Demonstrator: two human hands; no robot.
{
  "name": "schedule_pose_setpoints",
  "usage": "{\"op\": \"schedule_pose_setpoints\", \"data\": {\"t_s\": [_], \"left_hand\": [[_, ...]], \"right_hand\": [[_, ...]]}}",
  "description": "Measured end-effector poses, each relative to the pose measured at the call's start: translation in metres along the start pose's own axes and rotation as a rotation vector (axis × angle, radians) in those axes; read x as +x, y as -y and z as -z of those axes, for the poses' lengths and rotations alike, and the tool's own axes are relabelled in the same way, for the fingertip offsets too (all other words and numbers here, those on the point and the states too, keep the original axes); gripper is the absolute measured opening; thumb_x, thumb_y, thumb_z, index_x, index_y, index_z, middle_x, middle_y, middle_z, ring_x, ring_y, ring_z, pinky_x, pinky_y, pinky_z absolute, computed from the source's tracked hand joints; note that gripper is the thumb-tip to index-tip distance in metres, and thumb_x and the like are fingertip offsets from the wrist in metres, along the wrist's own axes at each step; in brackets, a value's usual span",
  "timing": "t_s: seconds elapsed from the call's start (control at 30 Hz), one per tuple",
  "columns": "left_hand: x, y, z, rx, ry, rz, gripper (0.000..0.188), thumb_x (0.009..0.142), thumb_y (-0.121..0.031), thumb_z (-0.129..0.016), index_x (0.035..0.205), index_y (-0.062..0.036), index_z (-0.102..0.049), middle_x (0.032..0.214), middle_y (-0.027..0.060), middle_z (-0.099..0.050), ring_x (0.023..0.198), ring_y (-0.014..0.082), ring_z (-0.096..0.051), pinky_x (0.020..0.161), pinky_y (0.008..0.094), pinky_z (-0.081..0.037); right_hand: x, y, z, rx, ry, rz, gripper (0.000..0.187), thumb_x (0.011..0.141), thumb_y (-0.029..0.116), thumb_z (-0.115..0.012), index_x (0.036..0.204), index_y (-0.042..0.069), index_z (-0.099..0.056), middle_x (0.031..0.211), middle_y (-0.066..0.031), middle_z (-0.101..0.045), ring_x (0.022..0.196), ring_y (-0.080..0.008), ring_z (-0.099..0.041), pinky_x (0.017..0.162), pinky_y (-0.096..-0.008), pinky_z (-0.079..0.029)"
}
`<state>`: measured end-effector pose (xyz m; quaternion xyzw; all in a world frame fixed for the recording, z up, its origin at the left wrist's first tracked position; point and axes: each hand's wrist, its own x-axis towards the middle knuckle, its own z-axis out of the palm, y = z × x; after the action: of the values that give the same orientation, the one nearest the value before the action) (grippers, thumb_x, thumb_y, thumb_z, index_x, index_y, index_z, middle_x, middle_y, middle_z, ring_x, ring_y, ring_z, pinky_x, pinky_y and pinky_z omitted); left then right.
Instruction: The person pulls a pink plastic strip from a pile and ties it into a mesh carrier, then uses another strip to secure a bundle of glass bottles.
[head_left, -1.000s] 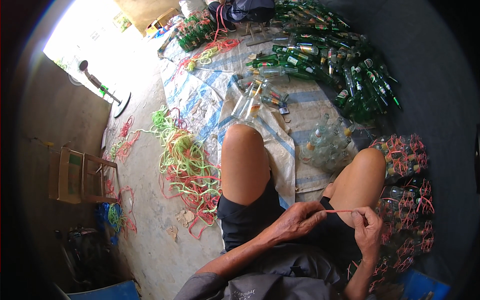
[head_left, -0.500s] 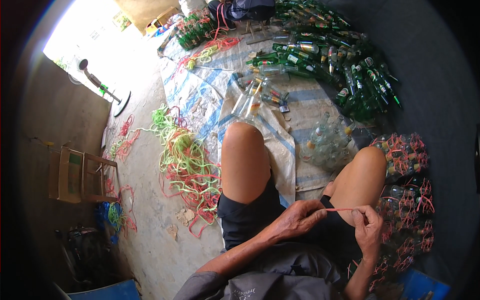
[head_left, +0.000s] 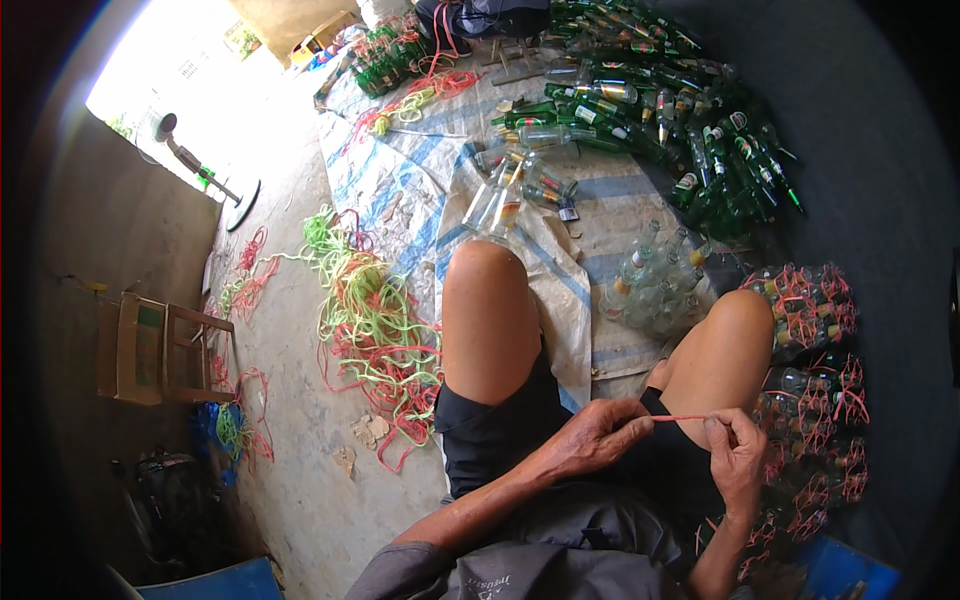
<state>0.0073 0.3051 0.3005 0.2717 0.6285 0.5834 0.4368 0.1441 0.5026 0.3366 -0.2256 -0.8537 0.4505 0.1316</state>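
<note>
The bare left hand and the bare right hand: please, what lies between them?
In the head view, a thin, straight, pinkish-red cord runs between the left hand and the right hand, the bare right thigh behind it.

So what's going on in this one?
A seated person holds a red cord stretched between the left hand and the right hand. A tangled heap of red and green cord lies on the floor to the left. Clear bottles are clustered beyond the right knee, cord-tied bottles sit at the right, and green bottles lie piled farther off.
</note>
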Motion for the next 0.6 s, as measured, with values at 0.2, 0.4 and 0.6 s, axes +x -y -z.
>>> {"op": "schedule_pose_setpoints", "data": {"t_s": [0.2, 0.4, 0.6], "left_hand": [[-0.0011, -0.0040, 0.0007, -0.016, -0.009, 0.021, 0.034, 0.104, -0.030, -0.058, 0.102, 0.0025, -0.064, 0.072, -0.0005, -0.052, 0.069, 0.0076, -0.046, 0.059, 0.0275, -0.039], [-0.0005, -0.0017, 0.0010, -0.053, -0.005, 0.029, 0.033, 0.104, -0.031, -0.057, 0.102, 0.0016, -0.064, 0.071, -0.0020, -0.051, 0.068, 0.0066, -0.044, 0.058, 0.0266, -0.037], [-0.0008, -0.0011, 0.0016, -0.053, -0.010, 0.036, 0.033, 0.104, -0.031, -0.057, 0.102, 0.0011, -0.064, 0.071, -0.0032, -0.050, 0.067, 0.0058, -0.044, 0.057, 0.0260, -0.036]], "right_hand": [[0.0003, 0.0023, -0.0006, 0.010, 0.000, -0.006, 0.014, 0.095, 0.008, -0.063, 0.090, -0.005, -0.063, 0.075, -0.0098, -0.063, 0.067, -0.0147, -0.059, 0.063, -0.0298, -0.048], [0.0002, 0.0012, 0.0001, 0.007, 0.005, 0.003, 0.013, 0.095, 0.007, -0.063, 0.090, -0.005, -0.064, 0.077, -0.0114, -0.064, 0.068, -0.0170, -0.061, 0.064, -0.0304, -0.049], [0.0006, 0.0015, -0.0012, 0.024, -0.001, -0.003, 0.013, 0.095, 0.007, -0.063, 0.090, -0.005, -0.064, 0.076, -0.0113, -0.064, 0.068, -0.0170, -0.061, 0.064, -0.0304, -0.049]]}}
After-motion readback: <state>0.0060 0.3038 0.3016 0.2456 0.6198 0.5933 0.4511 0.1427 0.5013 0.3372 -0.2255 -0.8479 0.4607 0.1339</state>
